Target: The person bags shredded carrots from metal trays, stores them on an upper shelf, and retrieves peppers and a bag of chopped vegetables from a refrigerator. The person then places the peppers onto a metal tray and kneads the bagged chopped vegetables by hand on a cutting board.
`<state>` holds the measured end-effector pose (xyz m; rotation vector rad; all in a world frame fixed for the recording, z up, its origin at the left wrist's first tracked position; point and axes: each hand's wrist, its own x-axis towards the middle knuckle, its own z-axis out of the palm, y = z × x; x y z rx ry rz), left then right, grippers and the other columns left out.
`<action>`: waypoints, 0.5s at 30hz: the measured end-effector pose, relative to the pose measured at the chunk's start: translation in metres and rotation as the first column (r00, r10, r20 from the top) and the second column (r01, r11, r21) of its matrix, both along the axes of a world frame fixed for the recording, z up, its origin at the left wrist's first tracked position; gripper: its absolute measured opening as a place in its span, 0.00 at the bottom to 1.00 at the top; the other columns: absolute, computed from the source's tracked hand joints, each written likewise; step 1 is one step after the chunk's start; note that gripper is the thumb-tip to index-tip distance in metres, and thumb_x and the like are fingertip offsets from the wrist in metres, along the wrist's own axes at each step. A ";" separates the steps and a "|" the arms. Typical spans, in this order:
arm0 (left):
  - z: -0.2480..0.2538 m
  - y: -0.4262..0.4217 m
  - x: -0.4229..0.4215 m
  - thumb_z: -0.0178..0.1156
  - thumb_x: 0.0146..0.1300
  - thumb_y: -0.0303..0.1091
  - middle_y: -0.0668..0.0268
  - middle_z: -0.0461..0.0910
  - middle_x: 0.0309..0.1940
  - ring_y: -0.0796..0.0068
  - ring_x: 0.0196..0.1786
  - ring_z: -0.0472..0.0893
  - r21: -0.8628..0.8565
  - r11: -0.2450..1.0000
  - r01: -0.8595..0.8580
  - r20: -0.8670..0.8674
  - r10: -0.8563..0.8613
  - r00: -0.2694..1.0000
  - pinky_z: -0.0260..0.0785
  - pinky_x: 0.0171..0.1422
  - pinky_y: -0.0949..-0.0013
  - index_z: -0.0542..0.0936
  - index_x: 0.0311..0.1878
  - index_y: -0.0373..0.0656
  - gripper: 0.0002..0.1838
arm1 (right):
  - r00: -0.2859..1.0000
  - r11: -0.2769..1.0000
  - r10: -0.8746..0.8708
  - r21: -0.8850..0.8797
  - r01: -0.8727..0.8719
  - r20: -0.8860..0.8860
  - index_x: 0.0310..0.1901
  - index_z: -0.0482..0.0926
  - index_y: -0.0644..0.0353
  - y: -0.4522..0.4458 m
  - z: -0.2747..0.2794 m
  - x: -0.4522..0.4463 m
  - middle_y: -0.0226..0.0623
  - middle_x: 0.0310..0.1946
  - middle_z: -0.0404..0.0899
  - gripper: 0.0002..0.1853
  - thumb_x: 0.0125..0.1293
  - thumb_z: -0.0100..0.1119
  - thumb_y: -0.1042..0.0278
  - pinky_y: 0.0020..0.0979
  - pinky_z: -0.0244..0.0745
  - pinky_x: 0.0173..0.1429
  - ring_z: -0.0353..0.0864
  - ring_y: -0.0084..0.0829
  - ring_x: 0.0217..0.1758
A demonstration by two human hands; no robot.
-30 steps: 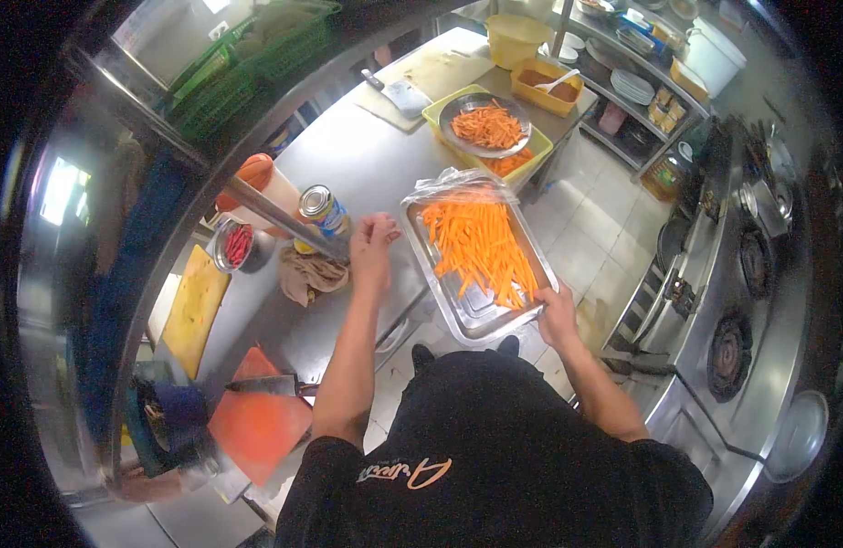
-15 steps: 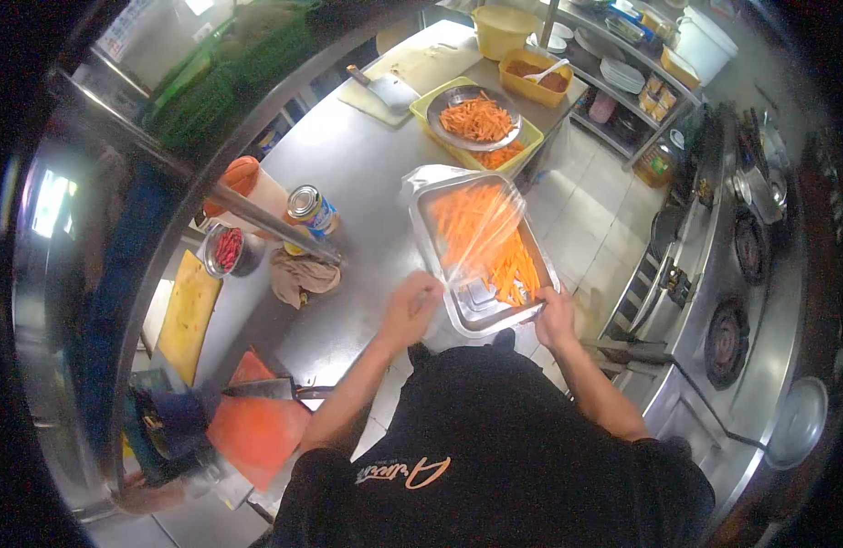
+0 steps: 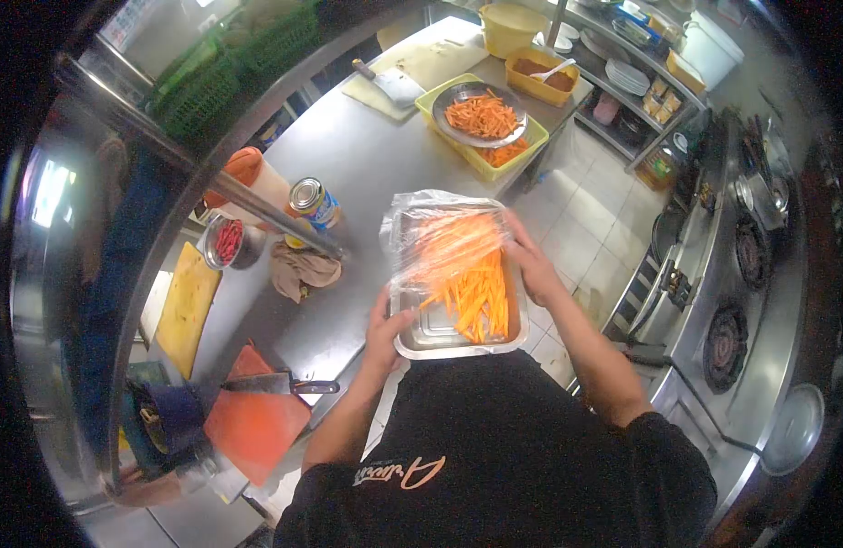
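A rectangular metal tray point(image 3: 460, 352) is held up in front of my body, near the table's edge. Cut carrot sticks point(image 3: 481, 297) lie in it, mostly in the middle and right. Clear plastic film point(image 3: 408, 219) covers the tray's far part and hangs crumpled over its far left corner; the near part is uncovered. My left hand point(image 3: 381, 336) grips the near left side, thumb at the rim and fingers partly hidden. On the far right side, my right hand point(image 3: 533, 265) is closed around the edge, its fingers against the film.
Beyond the tray, a plate point(image 3: 447, 110) of carrot pieces rests on a yellow bin point(image 3: 431, 97). To the left stand a can point(image 3: 312, 203), a cloth point(image 3: 303, 269) and a bowl of red pieces point(image 3: 227, 242). A knife point(image 3: 284, 384) lies on a red board point(image 3: 257, 434); stove burners point(image 3: 727, 347) are right.
My left hand has moved from the film to the tray's left side. My right hand has slid to the far right edge. The tray has shifted left and nearer, and the film lies flatter.
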<state>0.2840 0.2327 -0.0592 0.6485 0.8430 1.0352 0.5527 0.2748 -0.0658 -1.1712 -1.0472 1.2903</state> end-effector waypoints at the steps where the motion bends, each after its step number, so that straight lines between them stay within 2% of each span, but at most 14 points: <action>1: 0.008 -0.002 0.004 0.54 0.52 0.24 0.59 0.70 0.54 0.67 0.55 0.72 -0.011 0.999 -0.032 0.026 0.032 0.999 0.66 0.59 0.66 0.59 0.66 0.38 0.34 | 0.997 0.998 0.047 0.049 -0.050 0.060 0.62 0.66 0.62 0.007 -0.007 -0.005 0.39 0.61 0.66 0.24 0.66 0.49 0.62 0.30 0.62 0.62 0.69 0.31 0.58; 4: 0.003 -0.001 -0.002 0.52 0.53 0.24 0.58 0.70 0.54 0.66 0.54 0.73 -0.088 0.980 -0.176 0.051 0.181 0.982 0.67 0.59 0.66 0.60 0.64 0.38 0.32 | 1.000 0.998 -0.023 -0.058 0.024 0.021 0.55 0.73 0.64 0.009 -0.009 -0.015 0.38 0.53 0.74 0.18 0.66 0.49 0.66 0.24 0.65 0.57 0.72 0.26 0.53; 7: -0.003 0.013 0.000 0.50 0.53 0.25 0.56 0.70 0.53 0.65 0.54 0.73 -0.118 0.963 -0.243 0.083 0.253 0.964 0.69 0.57 0.63 0.61 0.63 0.38 0.30 | 0.981 0.982 0.128 -0.160 -0.105 0.145 0.57 0.70 0.65 0.014 0.009 -0.023 0.36 0.53 0.74 0.22 0.65 0.50 0.62 0.25 0.62 0.59 0.70 0.23 0.54; 10: 0.030 0.021 -0.010 0.49 0.52 0.25 0.57 0.70 0.52 0.63 0.53 0.74 -0.046 0.971 -0.234 -0.013 0.234 0.972 0.71 0.56 0.59 0.62 0.63 0.40 0.30 | 0.977 0.992 0.092 -0.097 -0.075 0.192 0.58 0.70 0.64 0.043 0.029 -0.031 0.37 0.55 0.72 0.22 0.65 0.51 0.63 0.25 0.61 0.60 0.68 0.24 0.55; 11: 0.044 0.020 -0.014 0.50 0.51 0.25 0.59 0.70 0.52 0.64 0.52 0.74 -0.010 0.983 -0.183 0.055 0.184 0.981 0.72 0.54 0.57 0.61 0.63 0.41 0.31 | 0.990 0.995 0.042 -0.092 -0.029 0.135 0.59 0.69 0.62 0.048 0.044 -0.036 0.37 0.58 0.70 0.23 0.63 0.51 0.65 0.25 0.61 0.61 0.67 0.24 0.57; 14: 0.054 0.020 -0.012 0.51 0.52 0.26 0.61 0.69 0.52 0.63 0.52 0.74 -0.085 0.967 -0.239 0.006 0.241 0.971 0.72 0.54 0.58 0.62 0.62 0.42 0.30 | 0.993 0.992 0.093 0.080 -0.099 0.075 0.62 0.67 0.60 0.057 0.053 -0.043 0.37 0.61 0.67 0.25 0.61 0.50 0.68 0.26 0.59 0.63 0.64 0.25 0.61; 15: 0.057 0.020 -0.009 0.51 0.52 0.27 0.61 0.69 0.53 0.63 0.52 0.74 -0.126 0.957 -0.262 -0.006 0.264 0.965 0.72 0.54 0.58 0.63 0.61 0.42 0.29 | 0.994 0.995 0.099 -0.031 -0.100 -0.036 0.58 0.73 0.57 0.058 0.047 -0.043 0.33 0.47 0.78 0.22 0.59 0.52 0.69 0.22 0.64 0.56 0.72 0.22 0.49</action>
